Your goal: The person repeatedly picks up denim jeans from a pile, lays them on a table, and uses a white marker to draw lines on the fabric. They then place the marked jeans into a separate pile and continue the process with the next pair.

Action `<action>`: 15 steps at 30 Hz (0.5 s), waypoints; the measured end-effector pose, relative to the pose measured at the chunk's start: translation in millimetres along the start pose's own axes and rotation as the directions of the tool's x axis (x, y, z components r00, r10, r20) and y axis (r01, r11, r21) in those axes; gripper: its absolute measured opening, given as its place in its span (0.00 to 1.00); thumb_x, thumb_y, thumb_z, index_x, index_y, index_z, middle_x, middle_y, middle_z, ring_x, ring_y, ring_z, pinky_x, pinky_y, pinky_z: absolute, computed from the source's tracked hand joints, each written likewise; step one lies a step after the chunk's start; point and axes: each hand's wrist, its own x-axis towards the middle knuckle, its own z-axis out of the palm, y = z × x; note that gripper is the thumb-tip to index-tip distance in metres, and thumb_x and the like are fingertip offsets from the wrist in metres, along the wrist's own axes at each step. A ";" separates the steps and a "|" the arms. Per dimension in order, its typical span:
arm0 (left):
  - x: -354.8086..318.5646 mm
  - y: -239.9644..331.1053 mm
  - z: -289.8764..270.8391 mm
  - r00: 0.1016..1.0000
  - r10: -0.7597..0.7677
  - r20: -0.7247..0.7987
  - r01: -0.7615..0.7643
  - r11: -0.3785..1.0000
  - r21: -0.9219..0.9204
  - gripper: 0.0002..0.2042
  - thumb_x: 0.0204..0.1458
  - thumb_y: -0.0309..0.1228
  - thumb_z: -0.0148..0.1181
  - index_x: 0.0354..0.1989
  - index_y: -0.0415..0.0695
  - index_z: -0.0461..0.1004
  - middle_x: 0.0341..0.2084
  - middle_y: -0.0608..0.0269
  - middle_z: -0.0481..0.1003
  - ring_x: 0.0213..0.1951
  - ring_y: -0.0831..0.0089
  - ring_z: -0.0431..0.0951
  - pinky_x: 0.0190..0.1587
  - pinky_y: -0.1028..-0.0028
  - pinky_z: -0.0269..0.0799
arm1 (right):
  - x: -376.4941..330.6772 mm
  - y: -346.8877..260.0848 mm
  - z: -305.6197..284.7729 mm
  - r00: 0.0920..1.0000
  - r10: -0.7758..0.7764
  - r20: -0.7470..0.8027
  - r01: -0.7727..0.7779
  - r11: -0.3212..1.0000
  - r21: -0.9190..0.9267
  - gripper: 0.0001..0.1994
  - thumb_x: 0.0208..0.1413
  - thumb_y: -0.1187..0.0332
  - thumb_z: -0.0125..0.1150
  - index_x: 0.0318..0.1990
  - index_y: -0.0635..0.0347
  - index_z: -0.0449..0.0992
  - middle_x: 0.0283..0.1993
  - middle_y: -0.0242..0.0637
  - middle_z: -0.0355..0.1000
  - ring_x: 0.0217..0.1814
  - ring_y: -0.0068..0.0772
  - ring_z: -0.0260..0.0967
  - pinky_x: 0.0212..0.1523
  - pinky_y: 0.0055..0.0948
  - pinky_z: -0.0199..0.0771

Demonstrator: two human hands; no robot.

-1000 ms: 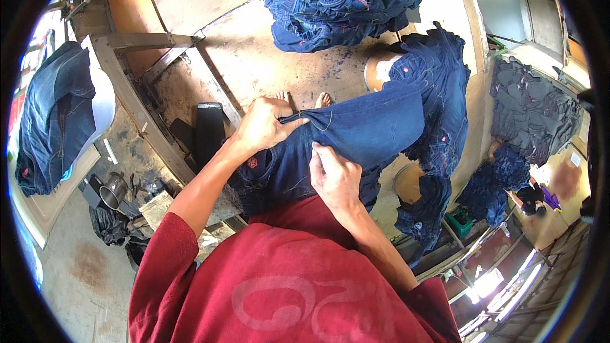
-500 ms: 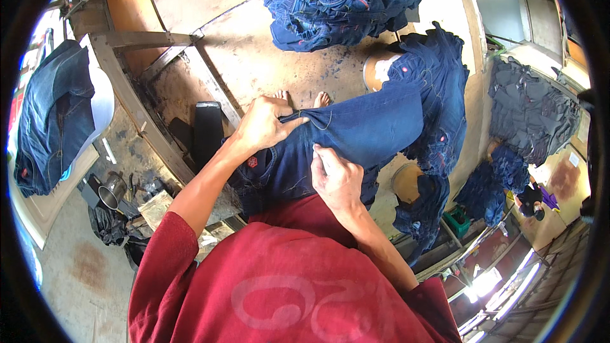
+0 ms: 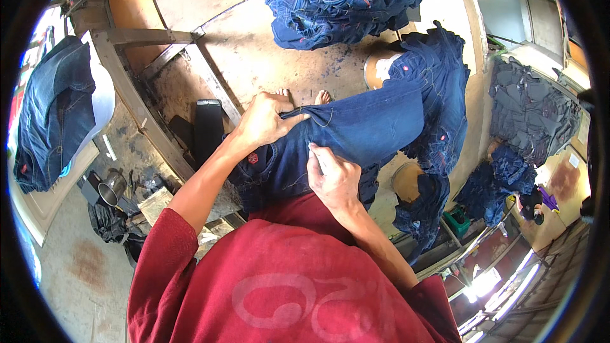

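Note:
A pair of dark blue jeans (image 3: 375, 121) lies across my lap, one leg stretched toward the right. Gathered cloth near a curved seam is pinched between the thumb and fingers of my left hand (image 3: 265, 119). Just below that seam, my right hand (image 3: 335, 176) is closed with its fingers curled, its fingertips at the denim; whatever they pinch is too small to make out. A red round tag (image 3: 253, 158) shows on the jeans beside my left wrist.
More jeans (image 3: 438, 82) hang over a round stool-like support to the right. A big heap of jeans (image 3: 343, 0) sits ahead. Folded jeans (image 3: 54, 114) lie on a board at left, near a metal mug (image 3: 113, 188). Dark grey garments (image 3: 530, 105) are piled far right.
My right hand has shifted slightly left along the jeans. The left hand keeps its pinch in nearly the same place.

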 end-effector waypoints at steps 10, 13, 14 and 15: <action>-1.4 5.6 -1.0 0.999 -0.047 0.002 0.047 0.998 -0.039 0.17 0.53 0.33 0.80 0.22 0.33 0.80 0.19 0.48 0.77 0.21 0.55 0.77 0.29 0.60 0.73 | 1.9 -0.8 1.1 1.000 0.002 0.004 -0.001 0.999 -0.047 0.02 0.60 0.72 0.69 0.39 0.54 0.84 0.18 0.40 0.75 0.18 0.42 0.76 0.21 0.39 0.75; -2.8 2.9 0.2 1.000 -0.009 -0.027 0.009 1.000 0.017 0.16 0.53 0.34 0.80 0.24 0.33 0.82 0.21 0.48 0.78 0.22 0.55 0.79 0.30 0.60 0.74 | 2.9 -1.2 -0.2 0.999 0.008 0.048 -0.003 0.995 -0.099 0.03 0.59 0.72 0.69 0.39 0.54 0.84 0.18 0.40 0.75 0.18 0.43 0.76 0.21 0.40 0.75; -2.1 1.9 1.0 0.998 -0.062 -0.003 0.062 0.998 -0.030 0.16 0.53 0.35 0.80 0.26 0.34 0.83 0.21 0.48 0.79 0.22 0.54 0.79 0.30 0.61 0.75 | 3.9 -1.3 0.4 0.998 0.004 0.056 0.001 0.997 -0.078 0.03 0.59 0.72 0.69 0.39 0.54 0.84 0.19 0.40 0.75 0.18 0.43 0.77 0.21 0.40 0.75; 0.4 0.6 0.8 0.998 -0.062 0.019 0.062 0.998 -0.021 0.16 0.53 0.35 0.81 0.26 0.34 0.83 0.20 0.48 0.79 0.21 0.54 0.79 0.30 0.61 0.75 | 3.9 -1.9 0.5 1.000 -0.005 0.027 0.006 0.999 -0.052 0.03 0.59 0.72 0.69 0.40 0.53 0.84 0.19 0.40 0.75 0.18 0.44 0.77 0.21 0.40 0.76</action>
